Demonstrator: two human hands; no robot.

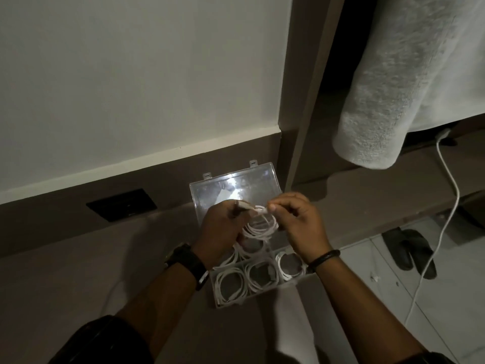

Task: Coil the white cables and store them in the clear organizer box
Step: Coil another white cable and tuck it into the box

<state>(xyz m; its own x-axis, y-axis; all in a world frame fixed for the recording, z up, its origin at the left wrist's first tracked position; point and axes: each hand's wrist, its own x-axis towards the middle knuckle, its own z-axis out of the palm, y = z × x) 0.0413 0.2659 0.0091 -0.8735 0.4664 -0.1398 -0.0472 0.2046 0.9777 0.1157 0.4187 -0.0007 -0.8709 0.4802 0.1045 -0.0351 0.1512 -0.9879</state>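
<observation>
Near the middle of the frame, two hands hold a coiled white cable [262, 227] up over a clear organizer box [262, 292]. The left hand [220, 232] grips the side of the coil, and its fingers [237, 210] are closed on the loops and on one plug end at the top. The right hand [296, 222] pinches the other cable end, with its fingers [274, 207] pressed together on it. The box sits on a dark worktop [78, 271] just below the hands, and its lid [236, 190] stands open behind them, shining with light. In the box, more coiled cables [231, 283] lie in the little rooms, one coil to each room that can be seen. The left wrist has a black watch [189, 261] and the right wrist has a dark bracelet [324, 258]. At the upper right of the frame hangs a fuzzy grey cloth [388, 88]. Another white cable [446, 185] hangs down the right side to the floor, near a pair of dark slippers [409, 250]. A black wall plate [122, 204] sits at the middle left
</observation>
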